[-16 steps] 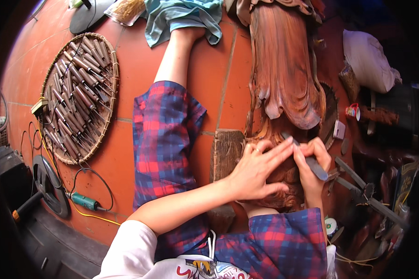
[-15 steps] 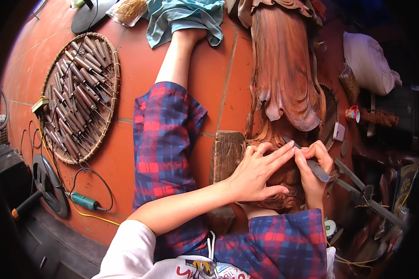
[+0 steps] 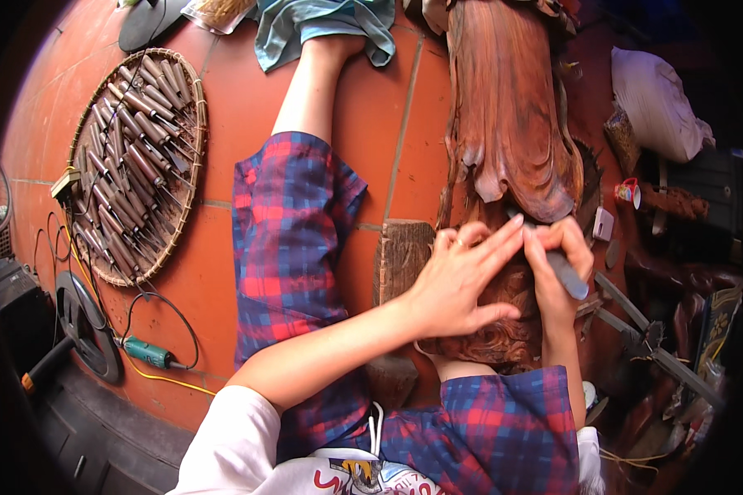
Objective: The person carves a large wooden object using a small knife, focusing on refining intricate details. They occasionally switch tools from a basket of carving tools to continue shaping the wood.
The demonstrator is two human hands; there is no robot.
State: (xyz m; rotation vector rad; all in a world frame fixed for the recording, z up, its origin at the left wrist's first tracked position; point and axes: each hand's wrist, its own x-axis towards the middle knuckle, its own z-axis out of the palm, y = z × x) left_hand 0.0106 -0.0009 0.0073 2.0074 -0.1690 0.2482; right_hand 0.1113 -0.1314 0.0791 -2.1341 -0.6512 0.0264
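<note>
My right hand (image 3: 560,256) is closed around a carving chisel (image 3: 570,276), whose dark grey handle with a bluish end sticks out below the fist. Its tip is hidden by my fingers. Stretched flat with the thumb apart, my left hand (image 3: 458,285) rests its fingertips beside the tool, close to the right thumb. Both hands are over the near part of a large reddish-brown wood carving (image 3: 512,107) with flowing, drapery-like folds. Under my palms its swirled surface (image 3: 504,342) shows in part. A rough wooden block (image 3: 400,260) lies left of the left hand.
A round woven tray (image 3: 198,177) holds many brown-handled carving tools at the left. Near it lie a green power tool (image 3: 147,352) with cables and a black fan-like base (image 3: 91,330). On the right are a white sack (image 3: 652,107), a red cup (image 3: 627,192) and dark metal bars (image 3: 677,371).
Both hands have shifted slightly away from me along the carving, and the chisel handle has moved a little up and right. The view has also shifted a little.
</note>
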